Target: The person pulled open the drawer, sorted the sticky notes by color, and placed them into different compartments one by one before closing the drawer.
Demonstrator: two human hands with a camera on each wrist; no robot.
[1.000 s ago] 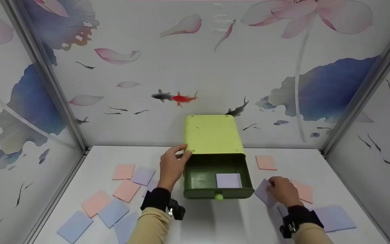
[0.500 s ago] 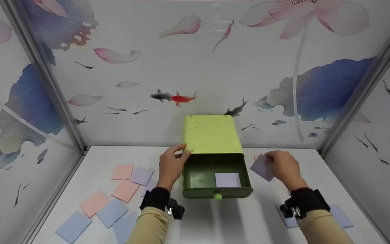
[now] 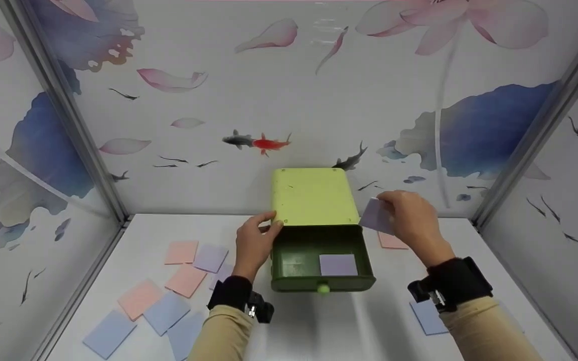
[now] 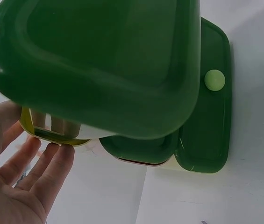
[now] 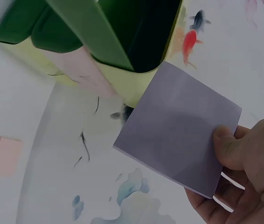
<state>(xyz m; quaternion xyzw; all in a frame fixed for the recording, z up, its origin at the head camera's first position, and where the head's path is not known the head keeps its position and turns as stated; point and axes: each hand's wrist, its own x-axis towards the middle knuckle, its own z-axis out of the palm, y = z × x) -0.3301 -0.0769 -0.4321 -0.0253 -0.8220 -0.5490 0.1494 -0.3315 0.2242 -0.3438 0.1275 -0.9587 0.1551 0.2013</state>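
Note:
A drawer cabinet with a yellow-green top [image 3: 314, 195] stands at the back of the table. Its upper green drawer [image 3: 294, 263] is pulled out, and a purple sticky note pad [image 3: 338, 264] lies inside on the right. With thumb and fingers my left hand [image 3: 254, 245] grips the cabinet's front left top edge; the left wrist view shows the fingers around the yellow shell [image 4: 59, 138]. My right hand [image 3: 414, 220] pinches another purple sticky note pad [image 5: 178, 126] by one side, raised beside the cabinet's front right corner. Lower green drawers [image 4: 206, 135] are pushed in.
Pink pads [image 3: 181, 252], purple pads [image 3: 210, 258] and blue pads [image 3: 110, 333] lie scattered on the left of the table. To the right are a pink pad [image 3: 392, 241] and a blue pad [image 3: 428, 317]. Patterned walls [image 3: 183, 175] enclose the table.
My right hand has lifted the purple pad off the table's right side and carried it up and left toward the cabinet. My left hand keeps its grip on the cabinet edge.

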